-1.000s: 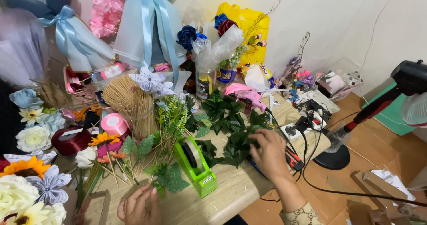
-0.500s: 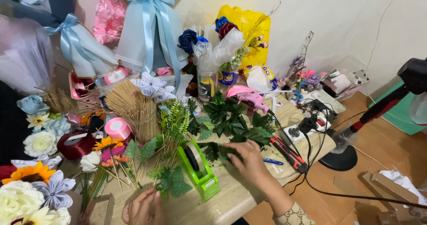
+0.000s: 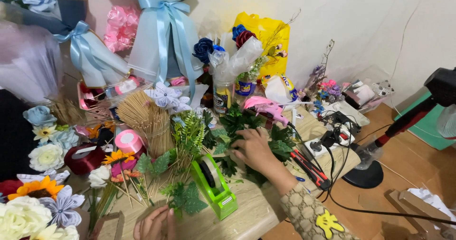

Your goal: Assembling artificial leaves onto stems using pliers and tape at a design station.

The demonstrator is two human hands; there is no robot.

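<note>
My right hand [image 3: 256, 150] lies on a heap of dark green artificial leaves [image 3: 247, 126] in the middle of the table, fingers curled into the foliage. At the bottom edge of the view, my left hand [image 3: 154, 223] grips the lower stems of a bunch of green sprigs and small flowers [image 3: 180, 195]. A bright green tape dispenser [image 3: 213, 183] stands on the table between my hands. A bundle of thin wooden sticks [image 3: 145, 119] stands upright behind it, with a pink ribbon roll [image 3: 128, 140] beside it.
Paper and fabric flowers [image 3: 45, 157] crowd the left side. Wrapped bouquets with blue ribbons [image 3: 164, 26] stand at the back. A pink glue gun [image 3: 266, 107], a power strip with cables [image 3: 332, 138] and red-handled pliers [image 3: 311, 169] lie to the right. A black stand [image 3: 363, 173] stands on the floor.
My right hand has moved left from the table's right edge near the power strip onto the heap of green leaves. My left hand has stayed at the bottom of the view.
</note>
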